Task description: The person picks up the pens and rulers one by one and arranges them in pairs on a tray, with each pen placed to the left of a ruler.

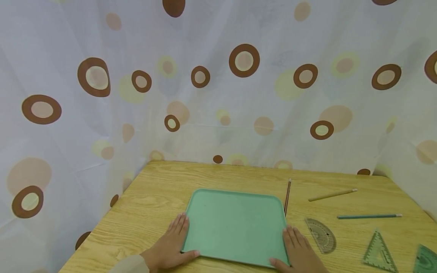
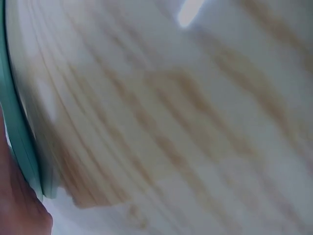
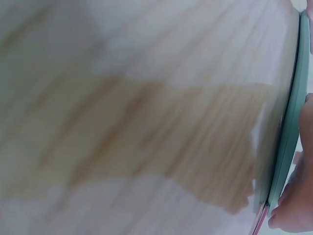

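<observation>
A pale green rectangular tray (image 1: 235,227) lies on the wooden table. My left hand (image 1: 170,242) rests at its left side, fingers straight along the rim and thumb across the near left corner. At the opposite side, my right hand (image 1: 297,246) touches the right rim with extended fingers, its thumb over the near right corner. Both wrist views catch the tray's edge, at far left in the left one (image 2: 19,132) and far right in the right one. A dark red pencil (image 1: 288,197) lies against the tray's right rim, its lower end hidden.
Right of the tray lie a tan pencil (image 1: 332,195), a blue pencil (image 1: 368,217), a clear protractor (image 1: 321,236), a set square (image 1: 378,252) and a green drawing tool (image 1: 426,259) cut off by the frame. A spotted curtain (image 1: 218,94) surrounds the table (image 1: 150,197).
</observation>
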The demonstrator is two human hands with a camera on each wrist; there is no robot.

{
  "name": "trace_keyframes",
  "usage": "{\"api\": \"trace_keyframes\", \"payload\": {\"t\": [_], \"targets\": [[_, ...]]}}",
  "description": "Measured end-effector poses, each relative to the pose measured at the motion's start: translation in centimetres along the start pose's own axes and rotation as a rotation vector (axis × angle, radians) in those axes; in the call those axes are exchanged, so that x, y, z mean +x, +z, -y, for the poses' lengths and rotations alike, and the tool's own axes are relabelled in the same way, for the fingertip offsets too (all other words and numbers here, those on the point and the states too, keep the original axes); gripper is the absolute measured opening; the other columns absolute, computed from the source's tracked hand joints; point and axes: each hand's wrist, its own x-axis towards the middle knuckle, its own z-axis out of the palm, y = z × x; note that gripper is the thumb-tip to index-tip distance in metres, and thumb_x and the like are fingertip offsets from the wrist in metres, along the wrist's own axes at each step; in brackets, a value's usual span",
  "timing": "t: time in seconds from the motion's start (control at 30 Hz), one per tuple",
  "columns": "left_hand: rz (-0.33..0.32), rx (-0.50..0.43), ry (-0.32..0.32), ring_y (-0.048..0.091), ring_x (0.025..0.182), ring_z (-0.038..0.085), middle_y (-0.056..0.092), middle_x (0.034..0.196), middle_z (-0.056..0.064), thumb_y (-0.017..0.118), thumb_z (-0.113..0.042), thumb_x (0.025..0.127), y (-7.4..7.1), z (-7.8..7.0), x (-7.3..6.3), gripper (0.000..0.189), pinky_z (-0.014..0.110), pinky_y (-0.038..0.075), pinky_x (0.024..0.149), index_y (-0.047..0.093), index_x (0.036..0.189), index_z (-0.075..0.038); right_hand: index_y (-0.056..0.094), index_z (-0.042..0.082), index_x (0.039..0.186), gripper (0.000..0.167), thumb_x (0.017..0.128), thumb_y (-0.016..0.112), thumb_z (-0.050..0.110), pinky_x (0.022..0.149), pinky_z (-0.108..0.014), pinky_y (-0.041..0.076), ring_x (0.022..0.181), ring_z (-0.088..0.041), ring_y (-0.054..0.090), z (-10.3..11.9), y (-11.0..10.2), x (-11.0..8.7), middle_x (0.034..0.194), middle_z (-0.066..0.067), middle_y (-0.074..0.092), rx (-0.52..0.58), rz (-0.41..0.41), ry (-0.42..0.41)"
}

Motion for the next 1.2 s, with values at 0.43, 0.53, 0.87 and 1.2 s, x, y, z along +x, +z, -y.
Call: {"api": "trace_keyframes", "payload": {"t": [0.43, 0.53, 0.87, 1.2], "targets": [[-0.019, 0.026, 0.037, 0.006, 0.142, 0.043, 0.005, 0.151, 0.031, 0.051, -0.063, 0.083, -0.5, 1.0, 0.4, 0.103, 0.054, 0.011, 0.114, 0.014, 0.143, 0.012, 0.032, -0.012, 0.137, 0.076, 0.089, 0.058, 0.041, 0.094, -0.063, 0.037, 0.123, -0.05, 0.04, -0.6, -2.8, 0.9, 0.136, -0.032, 0.041, 0.164, -0.118, -0.046], [-0.018, 0.021, 0.037, 0.007, 0.141, 0.043, 0.006, 0.151, 0.031, 0.052, -0.063, 0.083, -0.6, 1.1, 0.4, 0.104, 0.055, 0.013, 0.114, 0.014, 0.143, 0.012, 0.031, -0.012, 0.137, 0.071, 0.091, 0.058, 0.036, 0.094, -0.065, 0.036, 0.124, -0.053, 0.036, -0.5, -3.5, 1.1, 0.137, -0.034, 0.038, 0.242, -0.151, -0.041], [0.0, 0.01, 0.023, 0.006, 0.142, 0.043, 0.005, 0.152, 0.03, 0.053, -0.064, 0.082, -0.7, 1.2, 0.4, 0.107, 0.056, 0.013, 0.114, 0.011, 0.144, 0.011, 0.026, -0.013, 0.138, 0.073, 0.091, 0.059, 0.033, 0.092, -0.067, 0.036, 0.123, -0.057, 0.033, -1.2, -4.7, 2.3, 0.139, -0.037, 0.032, 0.291, -0.205, 0.032], [0.012, 0.006, 0.005, 0.006, 0.142, 0.042, 0.005, 0.152, 0.029, 0.053, -0.065, 0.081, -0.6, 1.3, 0.4, 0.107, 0.055, 0.014, 0.114, 0.012, 0.144, 0.011, 0.024, -0.006, 0.143, 0.079, 0.088, 0.063, 0.034, 0.085, -0.062, 0.045, 0.114, -0.06, 0.04, -1.9, -5.7, 3.5, 0.134, -0.038, 0.037, 0.354, -0.231, 0.135]]}}
